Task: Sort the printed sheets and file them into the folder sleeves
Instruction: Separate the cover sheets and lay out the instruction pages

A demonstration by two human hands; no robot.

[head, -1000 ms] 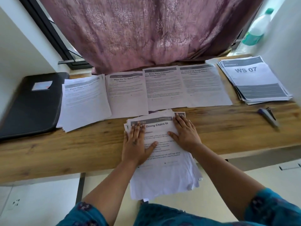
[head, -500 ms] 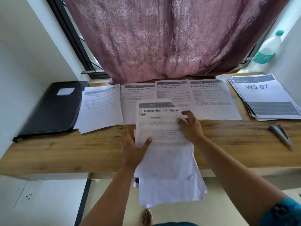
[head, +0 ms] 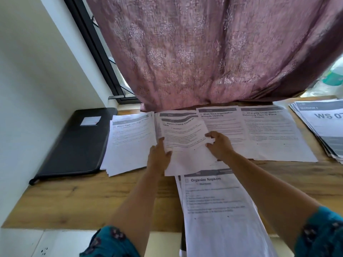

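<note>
i look down on a wooden desk (head: 78, 206) from head height. both my hands hold one printed sheet (head: 185, 143) between them, raised a little over the row of piles at the back of the desk. my left hand (head: 158, 154) grips the sheet's left edge, thumb on top and fingers hidden beneath. my right hand (head: 219, 145) pinches its right edge, fingers curled onto the paper. the sheet bends slightly, and its blurred heading seems to mention chairs and a table.

behind it lie four piles side by side, touching or overlapping: an eggs pile (head: 131, 143) at the left, a second pile (head: 176, 114) mostly hidden by the held sheet, a shoe rack pile (head: 222, 125), and a charging items pile (head: 274, 134) at the right. nearer to me, an unsorted stack (head: 219, 210) headed "organize napkins" hangs over the front edge of the desk. at the far right edge, a fanned stack marked "ws 07" (head: 323, 125) is partly cut off.

a black folder (head: 74, 145) lies closed and flat at the left end of the desk, just beside the eggs pile, with a small white label (head: 90, 121) on its cover. a mauve curtain (head: 204, 52) hangs behind the desk.
</note>
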